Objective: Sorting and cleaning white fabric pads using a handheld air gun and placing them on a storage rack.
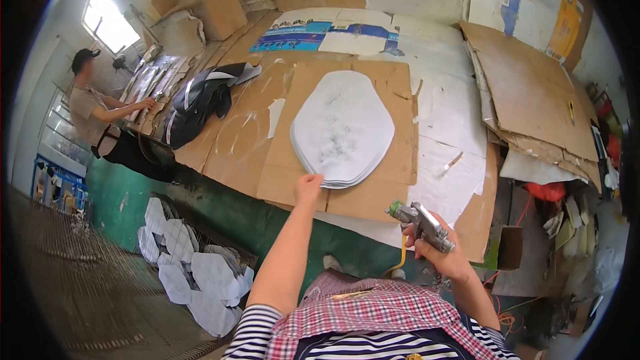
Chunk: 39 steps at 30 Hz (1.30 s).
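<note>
Dead centre of the frame, on a sheet of brown cardboard (pixel 373 180) covering the bench: a stack of white oval panels (pixel 343 127), smudged grey in the middle, long axis running from upper left down toward lower centre. Left hand (pixel 308 187) reaching up from the lower edge, fingertips pinching the near, lower-left rim of the stack, touching it, gripped on the edge rather than flat on top. Right hand (pixel 443 253) off at lower right, clenched round a metal spray gun (pixel 420 221), nozzle tipped up and left toward the panels, yellow hose (pixel 402 257) dangling beneath. Stack lying up and left of the gun, well apart from it; left hand clearly the nearer one. Over at far left, a co-worker (pixel 90 113) bent at the same bench. Down at lower left, more white cut-outs (pixel 193 273) heaped on the floor.
</note>
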Available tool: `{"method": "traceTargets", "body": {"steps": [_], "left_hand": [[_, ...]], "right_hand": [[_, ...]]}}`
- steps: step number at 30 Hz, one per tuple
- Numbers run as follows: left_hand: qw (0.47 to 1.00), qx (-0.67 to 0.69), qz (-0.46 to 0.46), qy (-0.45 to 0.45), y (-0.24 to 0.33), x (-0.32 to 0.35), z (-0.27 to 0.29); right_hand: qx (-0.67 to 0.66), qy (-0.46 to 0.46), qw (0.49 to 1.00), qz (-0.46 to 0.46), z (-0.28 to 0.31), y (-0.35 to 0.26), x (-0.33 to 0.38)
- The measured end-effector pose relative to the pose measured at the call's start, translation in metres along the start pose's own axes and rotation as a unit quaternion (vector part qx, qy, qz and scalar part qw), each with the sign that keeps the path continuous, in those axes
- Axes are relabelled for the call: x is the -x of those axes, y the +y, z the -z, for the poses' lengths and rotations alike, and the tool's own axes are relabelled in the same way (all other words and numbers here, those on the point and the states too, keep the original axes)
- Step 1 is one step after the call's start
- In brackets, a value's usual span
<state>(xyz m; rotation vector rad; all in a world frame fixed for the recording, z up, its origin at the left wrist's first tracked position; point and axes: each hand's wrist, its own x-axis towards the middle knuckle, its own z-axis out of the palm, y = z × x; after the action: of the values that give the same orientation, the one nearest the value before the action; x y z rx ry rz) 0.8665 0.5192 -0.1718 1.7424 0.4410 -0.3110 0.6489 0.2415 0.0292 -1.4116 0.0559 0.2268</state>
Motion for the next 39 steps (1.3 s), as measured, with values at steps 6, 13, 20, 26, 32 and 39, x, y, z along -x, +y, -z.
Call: {"method": "traceTargets", "body": {"steps": [6, 13, 20, 26, 32, 39], "left_hand": [[0.942, -0.331, -0.055, 0.011, 0.004, -0.005, -0.042], [0.959, -0.259, -0.098, 0.061, -0.007, -0.006, -0.035], [0.958, -0.268, -0.105, 0.007, -0.003, -0.018, -0.029], [0.943, 0.311, 0.119, 0.005, 0.053, -0.043, -0.01], [0.831, 0.497, 0.24, 0.065, 0.047, -0.069, 0.038], [0.862, 0.492, 0.016, -0.117, 0.062, -0.009, 0.172]], "right_hand": [[0.015, 0.06, 0.998, -0.029, -0.03, 0.019, 0.011], [0.015, 0.104, 0.993, -0.045, -0.021, 0.02, 0.005], [0.063, 0.097, 0.992, -0.047, -0.008, 0.02, -0.026], [0.057, 0.168, 0.983, -0.04, -0.018, 0.035, -0.023], [0.054, 0.221, 0.974, -0.009, -0.028, 0.022, -0.017], [0.129, 0.261, 0.954, 0.068, -0.02, -0.008, -0.028]]}}
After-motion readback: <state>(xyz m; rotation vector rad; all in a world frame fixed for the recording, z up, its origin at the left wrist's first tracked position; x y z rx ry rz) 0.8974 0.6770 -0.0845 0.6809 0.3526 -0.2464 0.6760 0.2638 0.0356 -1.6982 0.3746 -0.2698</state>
